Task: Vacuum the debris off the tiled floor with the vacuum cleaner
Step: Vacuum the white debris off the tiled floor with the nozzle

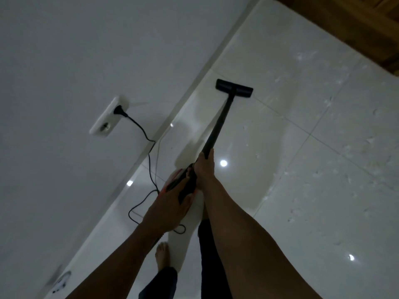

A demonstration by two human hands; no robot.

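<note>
While sweeping near wall (86, 50) w/ floor head (234, 88) on tiled floor (269, 147): right hand (205, 169) fingers curled round wand (218, 124), left hand (170, 203) fingers wrapped on vacuum cleaner (187, 186) body. Next, prob. steer right toward debris (371, 145); mind cord (140, 128).

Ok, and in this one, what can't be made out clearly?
All in the head view:
The vacuum cleaner: its body is covered by the left hand and right hand gripping it.
The debris: pale flecks on the floor, too small and dim to identify.
The wooden surface: cut off by the top right edge.
The object by the wall: blurred, bottom left corner.
</note>
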